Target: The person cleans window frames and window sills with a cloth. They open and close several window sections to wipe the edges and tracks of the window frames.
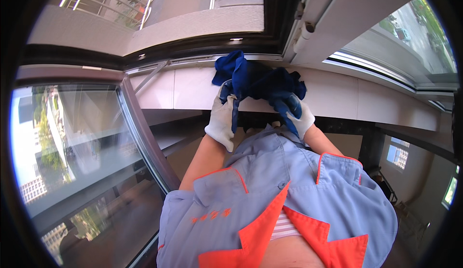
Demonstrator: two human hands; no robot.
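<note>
Both my hands wear white knit work gloves with blue coated palms. A bunched dark blue cloth (267,80) stretches between them above a pale tiled window sill (195,90). My left hand (225,112) grips its left end, where one fold stands up near the window frame. On the cloth's right end, my right hand (294,114) has its fingers curled round the fabric. Whether the cloth touches the sill is hard to tell. Just beyond it runs the lower track of the dark window frame (195,47).
An open window sash (144,152) with reflecting glass swings inward at my left, joined by a metal stay arm (150,75). A white hinge (304,36) sits on the frame post. Fixed glass (394,47) stands at the right. Outside are a concrete ledge (195,23) and metal railing (108,0).
</note>
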